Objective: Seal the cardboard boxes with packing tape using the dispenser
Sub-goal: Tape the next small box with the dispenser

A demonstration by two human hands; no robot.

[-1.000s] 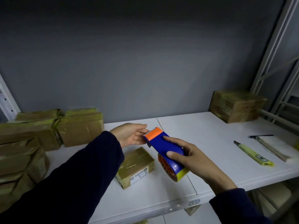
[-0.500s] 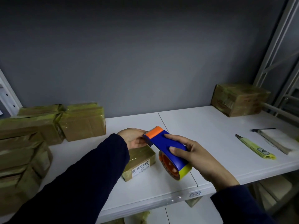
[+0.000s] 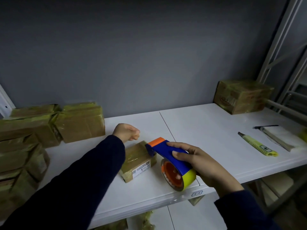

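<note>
Blue dispenser (image 3: 167,151) gripped in right hand (image 3: 204,165), nose at box (image 3: 137,160), left hand (image 3: 127,131) beyond, fingers curled

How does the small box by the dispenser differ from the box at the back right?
The small box is low and flat; the back-right box is bulkier and taller. The small box bears a white label; the back-right box shows a faint reddish print. The dispenser, gripped by the right hand, is at the small box; the back-right box sits untouched. Both are brown, tape-wrapped, on the white shelf.
</note>
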